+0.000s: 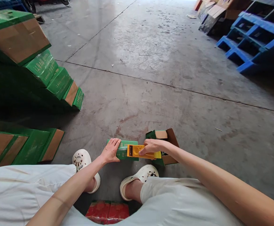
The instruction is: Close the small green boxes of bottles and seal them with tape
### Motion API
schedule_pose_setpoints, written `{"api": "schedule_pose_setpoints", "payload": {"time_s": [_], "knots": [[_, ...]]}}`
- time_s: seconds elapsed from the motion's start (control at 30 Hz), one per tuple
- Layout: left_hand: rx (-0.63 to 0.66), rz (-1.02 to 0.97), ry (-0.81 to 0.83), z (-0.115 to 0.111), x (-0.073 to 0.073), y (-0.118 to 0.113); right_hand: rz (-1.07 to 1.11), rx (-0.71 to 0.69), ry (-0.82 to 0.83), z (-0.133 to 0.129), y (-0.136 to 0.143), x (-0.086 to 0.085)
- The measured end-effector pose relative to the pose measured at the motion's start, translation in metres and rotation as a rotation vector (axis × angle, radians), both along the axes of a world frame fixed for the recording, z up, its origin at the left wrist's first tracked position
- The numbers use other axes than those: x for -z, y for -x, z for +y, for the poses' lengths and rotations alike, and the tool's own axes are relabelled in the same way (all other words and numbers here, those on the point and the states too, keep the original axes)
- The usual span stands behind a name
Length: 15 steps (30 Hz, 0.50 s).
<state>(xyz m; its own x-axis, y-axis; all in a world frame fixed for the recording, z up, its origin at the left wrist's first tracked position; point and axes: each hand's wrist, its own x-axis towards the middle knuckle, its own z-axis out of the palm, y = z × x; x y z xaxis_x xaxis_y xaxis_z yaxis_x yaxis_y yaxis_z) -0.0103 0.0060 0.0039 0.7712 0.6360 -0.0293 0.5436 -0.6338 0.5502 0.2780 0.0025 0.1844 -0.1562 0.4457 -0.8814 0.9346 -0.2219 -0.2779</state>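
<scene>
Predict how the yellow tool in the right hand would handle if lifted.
The yellow tool looks stiff: its straight-edged casing shows no sag. It is probably fairly light, since the right hand holds it alone. Its flat-sided, elongated shape suggests little rolling.

One yellow tape dispenser (pixel 137 151), one closed green box (pixel 123 154), one open box (pixel 172 138), two white clogs (pixel 81 158); several green cartons (pixel 37 142) and blue pallets (pixel 256 26), partly hidden, exact numbers unclear
</scene>
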Motion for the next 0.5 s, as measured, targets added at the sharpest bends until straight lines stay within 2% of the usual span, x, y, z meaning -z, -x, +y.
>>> {"api": "schedule_pose_setpoints", "payload": {"time_s": [0.17, 0.3, 0.37, 0.5], "knots": [[0.003, 0.026, -0.010, 0.004, -0.001, -0.001, -0.014, 0.001, -0.005, 0.000, 0.011, 0.008], [0.001, 0.116, -0.056, -0.001, 0.000, 0.000, -0.049, 0.001, -0.009, 0.001, 0.021, 0.005], [0.009, 0.169, -0.130, -0.014, 0.002, 0.000, -0.066, 0.016, 0.007, 0.002, 0.026, 0.003], [0.078, 0.207, -0.281, -0.053, 0.009, -0.003, -0.080, 0.049, 0.046, 0.007, 0.034, 0.000]]}}
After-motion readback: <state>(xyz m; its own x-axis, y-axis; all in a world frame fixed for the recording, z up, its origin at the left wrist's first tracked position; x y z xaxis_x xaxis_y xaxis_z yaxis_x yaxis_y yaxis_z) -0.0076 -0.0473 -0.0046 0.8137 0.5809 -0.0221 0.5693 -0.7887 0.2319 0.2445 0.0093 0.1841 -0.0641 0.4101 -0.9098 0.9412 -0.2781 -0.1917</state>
